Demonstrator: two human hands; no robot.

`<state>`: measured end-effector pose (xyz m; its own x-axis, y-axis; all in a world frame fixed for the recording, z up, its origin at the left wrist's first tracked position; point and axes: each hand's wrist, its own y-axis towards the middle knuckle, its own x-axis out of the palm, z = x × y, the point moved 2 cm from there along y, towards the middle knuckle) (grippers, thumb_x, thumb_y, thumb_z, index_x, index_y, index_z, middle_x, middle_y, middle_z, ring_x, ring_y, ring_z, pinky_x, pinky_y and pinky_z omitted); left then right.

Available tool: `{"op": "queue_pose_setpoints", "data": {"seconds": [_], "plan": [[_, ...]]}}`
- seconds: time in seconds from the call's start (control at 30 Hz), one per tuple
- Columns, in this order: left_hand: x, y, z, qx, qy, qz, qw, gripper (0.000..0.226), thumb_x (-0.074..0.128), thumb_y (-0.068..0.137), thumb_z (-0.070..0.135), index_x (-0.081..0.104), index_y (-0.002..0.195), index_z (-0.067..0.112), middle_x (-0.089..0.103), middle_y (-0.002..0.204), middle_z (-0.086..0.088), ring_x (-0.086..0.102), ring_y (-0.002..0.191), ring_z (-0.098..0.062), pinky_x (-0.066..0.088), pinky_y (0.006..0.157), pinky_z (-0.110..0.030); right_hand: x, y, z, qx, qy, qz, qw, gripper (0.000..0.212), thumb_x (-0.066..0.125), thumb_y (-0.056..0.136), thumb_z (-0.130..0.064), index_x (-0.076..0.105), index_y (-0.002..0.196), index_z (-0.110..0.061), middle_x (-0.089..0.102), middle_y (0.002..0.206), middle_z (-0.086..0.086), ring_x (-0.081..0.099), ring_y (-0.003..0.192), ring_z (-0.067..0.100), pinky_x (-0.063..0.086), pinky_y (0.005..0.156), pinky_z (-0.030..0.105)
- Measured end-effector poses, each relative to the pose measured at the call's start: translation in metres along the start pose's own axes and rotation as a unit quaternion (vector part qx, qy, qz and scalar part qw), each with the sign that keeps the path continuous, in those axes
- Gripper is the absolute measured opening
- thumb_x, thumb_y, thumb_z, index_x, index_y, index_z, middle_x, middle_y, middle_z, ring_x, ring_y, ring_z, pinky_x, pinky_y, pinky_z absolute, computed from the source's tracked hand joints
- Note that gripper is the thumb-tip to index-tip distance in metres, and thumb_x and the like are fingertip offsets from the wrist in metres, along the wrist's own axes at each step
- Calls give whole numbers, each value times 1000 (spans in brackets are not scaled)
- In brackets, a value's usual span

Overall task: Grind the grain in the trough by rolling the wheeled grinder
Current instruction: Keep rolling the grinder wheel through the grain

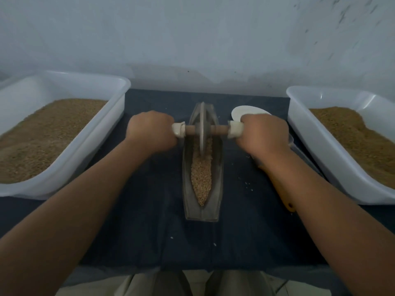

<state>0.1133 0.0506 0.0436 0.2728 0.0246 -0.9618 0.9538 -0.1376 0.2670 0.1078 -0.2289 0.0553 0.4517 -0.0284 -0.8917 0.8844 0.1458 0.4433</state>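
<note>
Currently, head view only. The metal trough (216, 189) lies lengthwise, 12 to 6 o'clock, on the dark cloth (149, 221) covering the table. The wheeled grinder (202, 129) stands upright in the channel, toward the 12 o'clock half, with its rim down in the grain (201, 178).

Left hand (151, 130) is clenched round the axle's 9 o'clock end and right hand (265, 133) round its 3 o'clock end, both over a pale wrapping (178, 129).

Progress, as a judgement: early to middle. Grain from the wheel to the 6 o'clock tip looks whole-kernelled and no flour is evident; the part beyond the wheel is hidden. Most rolling remains.

Surroundings:
- A white tub (119, 97) of brown grain sits at 9 o'clock and a second tub (299, 116) at 3 o'clock.
- A white dish (241, 111) sits at 1 o'clock, partly behind the right hand.
- Stray kernels (248, 184) lie on the cloth.
</note>
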Motion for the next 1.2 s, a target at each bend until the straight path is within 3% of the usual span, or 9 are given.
{"op": "queue_pose_setpoints", "data": {"seconds": [0.17, 0.27, 0.4, 0.57, 0.77, 0.87, 1.0, 1.1, 1.2], "plan": [[0, -21, -1, -1, -16, -10, 1000, 29, 58, 88, 50, 56, 69, 27, 58, 68, 10, 58, 62, -15, 37, 55, -28, -13, -7, -4, -33, -21, -13, 999, 19, 61, 75, -29, 48, 71, -16, 49, 64, -1, 54, 61, 26, 24, 50, 28], [-4, -60, -5, 41, 30, 30, 998, 35, 61, 86, 52, 45, 64, 31, 48, 58, 11, 43, 50, -10, 25, 49, -25, -21, -50, 4, -50, -1, -59, 997, 26, 63, 77, -48, 49, 67, -27, 49, 59, -9, 52, 58, 19, 30, 48, 26], [-9, -72, -6, 95, 52, 84, 991, 45, 64, 81, 57, 33, 60, 33, 40, 52, 13, 39, 44, -13, 27, 49, -23, -22, -77, 10, -34, 46, -76, 995, 28, 58, 71, -60, 53, 69, -32, 46, 53, -12, 45, 51, 11, 37, 46, 26], [0, -6, -2, 20, 13, 23, 999, 36, 56, 89, 54, 53, 66, 26, 54, 66, 8, 54, 60, -22, 39, 57, -30, -5, -16, -3, 20, 9, -37, 999, 24, 65, 80, -42, 54, 75, -21, 52, 66, -4, 55, 67, 27, 41, 57, 31], [0, -3, 2, -8, -10, 7, 1000, 38, 50, 93, 56, 57, 70, 26, 61, 72, 5, 59, 66, -22, 42, 59, -31, -11, 10, -6, -11, -9, -60, 998, 15, 65, 79, -29, 53, 75, -20, 52, 68, -2, 57, 66, 26, 35, 55, 30], [-5, -44, -2, 41, 36, 43, 998, 33, 58, 88, 50, 46, 65, 30, 49, 60, 10, 46, 51, -13, 29, 49, -26, -15, -35, 3, -35, -4, -51, 998, 27, 65, 78, -44, 46, 68, -27, 47, 62, -9, 49, 59, 20, 24, 49, 26], [-8, -73, -6, 85, 48, 86, 992, 45, 71, 74, 50, 31, 60, 33, 38, 51, 13, 34, 42, -8, 20, 49, -20, -21, -70, 10, -41, 44, -28, 998, 35, 57, 69, -63, 42, 60, -32, 37, 47, -15, 28, 45, -2, 17, 45, 19], [-2, -44, -4, 47, 50, 43, 997, 35, 60, 82, 55, 44, 64, 30, 46, 59, 11, 39, 49, -11, 25, 50, -24, -6, -48, 6, -26, 24, -27, 999, 32, 60, 73, -58, 50, 65, -29, 40, 53, -13, 39, 48, 13, 21, 48, 22], [0, 0, -1, 5, 24, 24, 999, 31, 55, 86, 53, 55, 70, 26, 50, 66, 8, 50, 61, -21, 39, 59, -31, 1, -2, -2, 18, 1, -24, 1000, 20, 66, 77, -39, 58, 72, -21, 49, 61, -6, 54, 61, 24, 34, 52, 28]]}}
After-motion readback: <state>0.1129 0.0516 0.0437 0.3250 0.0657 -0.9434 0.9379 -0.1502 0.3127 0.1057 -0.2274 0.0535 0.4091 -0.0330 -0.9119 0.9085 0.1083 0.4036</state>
